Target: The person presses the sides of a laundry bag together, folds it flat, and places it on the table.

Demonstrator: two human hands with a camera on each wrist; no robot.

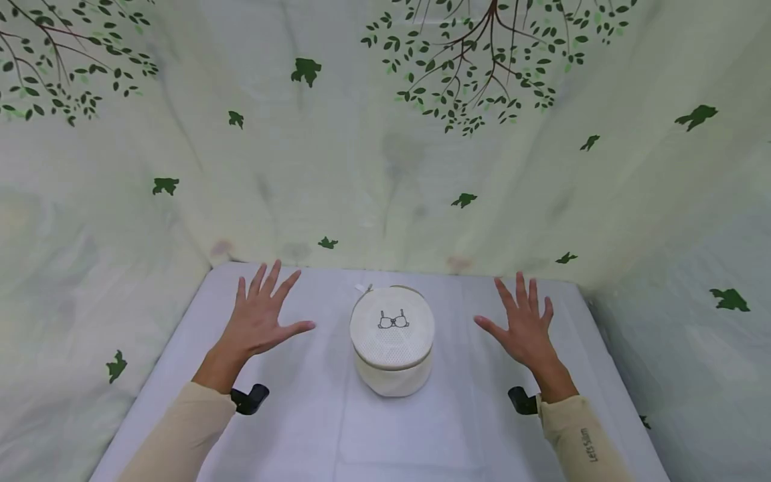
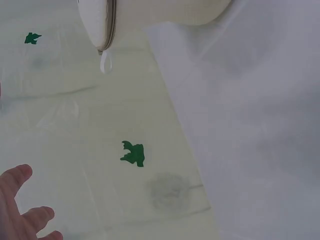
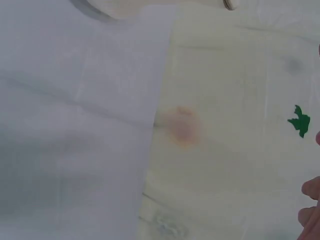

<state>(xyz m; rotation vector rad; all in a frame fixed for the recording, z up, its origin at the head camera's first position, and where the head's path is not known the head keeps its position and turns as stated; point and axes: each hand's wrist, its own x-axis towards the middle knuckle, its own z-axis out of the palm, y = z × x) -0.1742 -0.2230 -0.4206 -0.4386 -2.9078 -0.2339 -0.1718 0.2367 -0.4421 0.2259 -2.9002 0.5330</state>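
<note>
A round white laundry wash bag (image 1: 393,335) stands upright on the table, its mesh lid zipped round the rim and printed with a bra outline. To its left my left hand (image 1: 259,318) is held with fingers spread, apart from the bag. My right hand (image 1: 523,329) hangs on the other side, fingers likewise spread and holding nothing. In the left wrist view the bag's zipper (image 2: 111,25) shows with a white pull loop (image 2: 106,62), and a few fingertips (image 2: 40,217) enter at the lower left. The right wrist view catches only the bag's edge (image 3: 120,7).
A white cloth covers the table (image 1: 301,428). Behind and beside it hangs a pale curtain (image 1: 385,167) printed with branches and green leaves. Each wrist wears a small black camera, one at the left sleeve (image 1: 249,399) and one at the right sleeve (image 1: 522,400).
</note>
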